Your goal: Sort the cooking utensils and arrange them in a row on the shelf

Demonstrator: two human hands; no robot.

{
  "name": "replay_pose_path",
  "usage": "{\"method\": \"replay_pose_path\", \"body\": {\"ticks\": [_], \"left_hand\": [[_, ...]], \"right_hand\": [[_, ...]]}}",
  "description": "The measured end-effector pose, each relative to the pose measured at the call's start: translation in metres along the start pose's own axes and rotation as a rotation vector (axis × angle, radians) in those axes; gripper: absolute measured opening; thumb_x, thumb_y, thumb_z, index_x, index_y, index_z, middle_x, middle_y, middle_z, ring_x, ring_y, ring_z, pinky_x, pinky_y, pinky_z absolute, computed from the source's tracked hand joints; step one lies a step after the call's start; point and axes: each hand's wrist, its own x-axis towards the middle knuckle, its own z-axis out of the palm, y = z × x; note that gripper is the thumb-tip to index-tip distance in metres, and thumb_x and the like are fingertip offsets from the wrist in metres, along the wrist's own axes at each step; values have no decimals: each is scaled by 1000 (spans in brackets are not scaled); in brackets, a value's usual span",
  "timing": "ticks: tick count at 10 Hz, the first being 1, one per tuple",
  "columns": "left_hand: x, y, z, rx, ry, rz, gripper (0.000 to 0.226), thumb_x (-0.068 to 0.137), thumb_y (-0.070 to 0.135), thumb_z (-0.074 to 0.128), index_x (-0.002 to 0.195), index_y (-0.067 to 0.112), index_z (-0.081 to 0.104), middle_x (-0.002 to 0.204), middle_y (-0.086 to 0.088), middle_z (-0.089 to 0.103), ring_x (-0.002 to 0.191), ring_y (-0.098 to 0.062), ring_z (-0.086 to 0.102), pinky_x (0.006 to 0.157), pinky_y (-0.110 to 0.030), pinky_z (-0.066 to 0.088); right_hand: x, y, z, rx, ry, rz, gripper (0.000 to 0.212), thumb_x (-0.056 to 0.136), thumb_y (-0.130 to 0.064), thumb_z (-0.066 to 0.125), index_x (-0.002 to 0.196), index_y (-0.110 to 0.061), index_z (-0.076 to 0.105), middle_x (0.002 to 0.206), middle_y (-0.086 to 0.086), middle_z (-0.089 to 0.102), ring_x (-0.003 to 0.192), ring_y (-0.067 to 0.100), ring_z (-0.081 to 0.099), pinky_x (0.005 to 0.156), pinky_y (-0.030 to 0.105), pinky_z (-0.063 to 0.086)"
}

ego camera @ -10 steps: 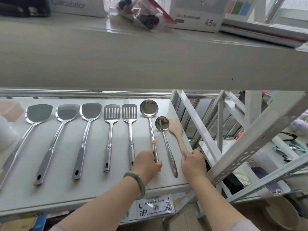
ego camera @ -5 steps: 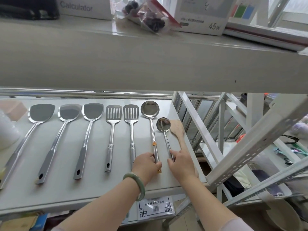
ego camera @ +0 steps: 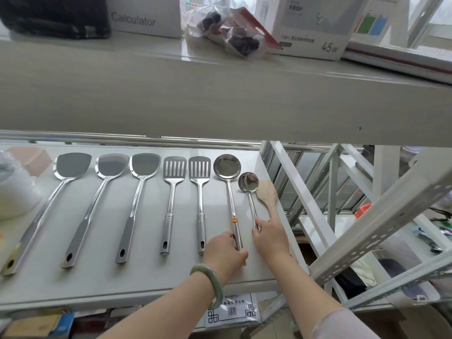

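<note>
Steel utensils lie in a row on the white shelf [ego camera: 146,282]: three solid spatulas [ego camera: 139,199], two slotted spatulas [ego camera: 172,192], a large ladle [ego camera: 227,167], a small ladle [ego camera: 248,183] and a wooden spoon [ego camera: 267,194] at the right edge. My left hand [ego camera: 223,253], with a green bangle on the wrist, grips the large ladle's handle near its end. My right hand [ego camera: 270,237] lies over the small ladle's handle, fingers pinching it; the lower handles of the small ladle and the wooden spoon are hidden under it.
A wide upper shelf [ego camera: 220,106] overhangs the row and carries boxes and a plastic bag. A white bundle [ego camera: 17,192] sits at the far left of the shelf. White metal racking [ego camera: 367,228] stands to the right, with clutter below.
My right hand has moved left from the wooden spoon's handle onto the small ladle's handle. My left hand has stayed on the large ladle.
</note>
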Motion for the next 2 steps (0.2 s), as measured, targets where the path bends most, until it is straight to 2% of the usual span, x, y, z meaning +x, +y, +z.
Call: {"method": "replay_pose_path", "body": {"ticks": [2], "left_hand": [[-1,1,0,1,16,14,46,79,31,62,122,15,54,107,-5,69,100,-21,62,82,-27,47]], "right_hand": [[0,3,3,93,35,7,40,90,-25,53,129,-15,55,118,13,54,107,27,55,95,33,46]]}}
